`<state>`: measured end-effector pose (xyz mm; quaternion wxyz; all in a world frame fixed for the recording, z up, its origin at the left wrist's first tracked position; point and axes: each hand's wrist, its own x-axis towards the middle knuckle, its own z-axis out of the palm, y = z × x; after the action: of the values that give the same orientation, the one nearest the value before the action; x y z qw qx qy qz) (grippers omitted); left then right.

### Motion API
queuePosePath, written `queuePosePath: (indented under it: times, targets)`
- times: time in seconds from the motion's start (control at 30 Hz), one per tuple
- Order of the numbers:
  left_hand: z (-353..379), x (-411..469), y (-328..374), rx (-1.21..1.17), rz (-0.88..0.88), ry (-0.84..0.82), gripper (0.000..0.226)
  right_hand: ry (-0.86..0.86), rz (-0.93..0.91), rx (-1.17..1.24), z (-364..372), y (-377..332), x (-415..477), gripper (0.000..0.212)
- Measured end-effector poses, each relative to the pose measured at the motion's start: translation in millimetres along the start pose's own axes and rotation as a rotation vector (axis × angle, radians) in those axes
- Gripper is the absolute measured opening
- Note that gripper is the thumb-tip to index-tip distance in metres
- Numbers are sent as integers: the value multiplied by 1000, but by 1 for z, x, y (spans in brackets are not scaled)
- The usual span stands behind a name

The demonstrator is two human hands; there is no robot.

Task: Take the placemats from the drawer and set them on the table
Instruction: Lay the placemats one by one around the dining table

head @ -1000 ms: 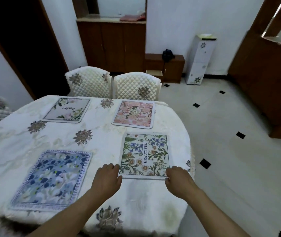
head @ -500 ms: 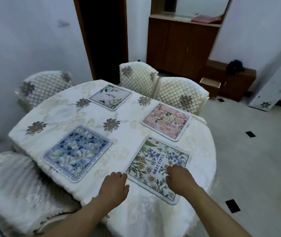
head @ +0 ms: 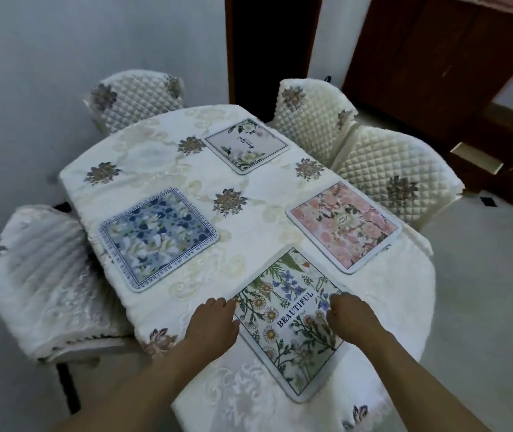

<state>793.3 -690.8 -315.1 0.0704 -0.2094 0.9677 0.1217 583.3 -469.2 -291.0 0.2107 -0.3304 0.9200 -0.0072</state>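
Observation:
A green placemat (head: 289, 319) with flowers and the word BEAUTIFUL lies flat at the near right of the white-clothed table (head: 167, 169). My left hand (head: 210, 322) rests palm down with its fingertips at the mat's left edge. My right hand (head: 353, 319) lies palm down on the mat's right edge. Neither hand lifts it. Three more mats lie flat: a blue one (head: 158, 238) at the left, a pink one (head: 344, 226) at the right and a pale grey one (head: 247, 145) at the far side.
Quilted white chairs stand around the table: one at the left (head: 46, 282), one at the far left (head: 136, 98), two at the far right (head: 311, 116) (head: 395, 173). A dark doorway (head: 267, 48) and a brown cabinet (head: 436, 57) lie beyond. Tiled floor (head: 482, 307) extends to the right.
The view has swung left and down. My hands shifted from the green mat's near corners to its two side edges. The mat stays flat on the table.

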Motion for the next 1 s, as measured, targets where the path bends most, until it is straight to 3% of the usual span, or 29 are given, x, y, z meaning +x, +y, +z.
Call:
queuePosePath:
  times: [0.17,0.3,0.37,0.57,0.67,0.8,1.0]
  targets:
    - [29,-11,38,-23,-283,-51,36,-79,-144,-60,12,48,67,28]
    - [53,-30,87,-113,-518,-86,31,-124,-223,-78,18,81,96,13]
    - [65,-36,108,-164,-609,-103,29,-142,-215,-58,19,90,105,19]
    - [93,-36,150,-634,-1069,48,18,-184,-185,76,19,102,123,35]
    - [98,-28,157,-817,-1275,154,23,-213,-174,161,23,105,128,29]
    - [101,-20,158,-938,-1379,226,36,-212,-143,252,24,104,121,6]
    - [93,-20,170,-846,-1290,201,17,-145,-215,247,22,107,105,7]
